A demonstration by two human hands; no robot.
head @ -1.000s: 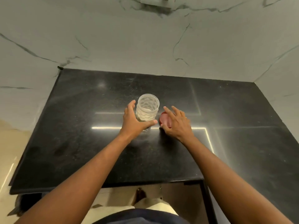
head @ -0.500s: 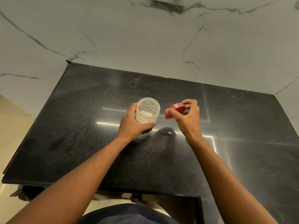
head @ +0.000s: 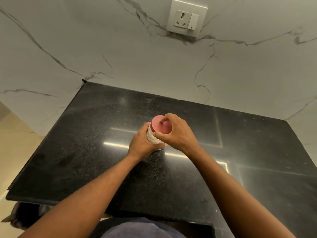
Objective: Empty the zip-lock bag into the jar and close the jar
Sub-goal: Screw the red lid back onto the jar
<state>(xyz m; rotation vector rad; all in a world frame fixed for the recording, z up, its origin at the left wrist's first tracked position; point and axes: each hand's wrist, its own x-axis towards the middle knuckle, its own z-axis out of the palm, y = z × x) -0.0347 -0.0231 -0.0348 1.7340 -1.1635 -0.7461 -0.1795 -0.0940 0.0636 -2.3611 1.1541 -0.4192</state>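
A clear, scale-patterned plastic jar (head: 151, 138) stands near the middle of the black counter (head: 96, 138). My left hand (head: 139, 146) wraps around its left side and holds it. A red round lid (head: 160, 125) sits on top of the jar's mouth. My right hand (head: 177, 134) grips the lid from the right, thumb along its near rim and fingers curled over its far edge. The jar's lower part is hidden behind both hands. No zip-lock bag is in view.
The black stone counter runs to a marble wall at the back and right. A wall socket with a switch (head: 186, 18) is mounted high on the wall. The counter's left edge (head: 42, 143) drops to a beige floor.
My right hand picked the red lid up off the counter, carried it left and set it on the jar's mouth. My left hand kept its hold on the jar.
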